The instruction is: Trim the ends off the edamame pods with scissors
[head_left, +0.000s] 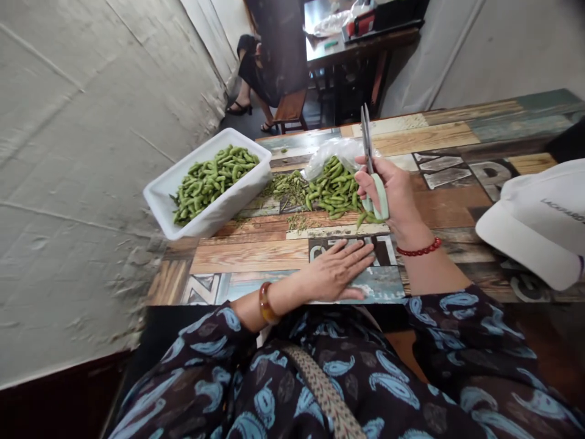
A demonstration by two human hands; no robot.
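white cap (525,213), right | wooden stool (291,107) | person (249,67) in black sandals (239,109) | far table (322,53) | pale wall (82,183), left

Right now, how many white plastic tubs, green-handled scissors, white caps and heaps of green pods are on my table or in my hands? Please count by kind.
White rectangular plastic tub: 1
Green-handled metal scissors: 1
White fabric cap: 1
Heaps of green pods: 2, one in the tub
Total: 5

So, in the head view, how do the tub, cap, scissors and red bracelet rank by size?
Largest to smallest:
1. Tub and cap, too close to rank; the cap runs off the picture
2. Scissors
3. Red bracelet
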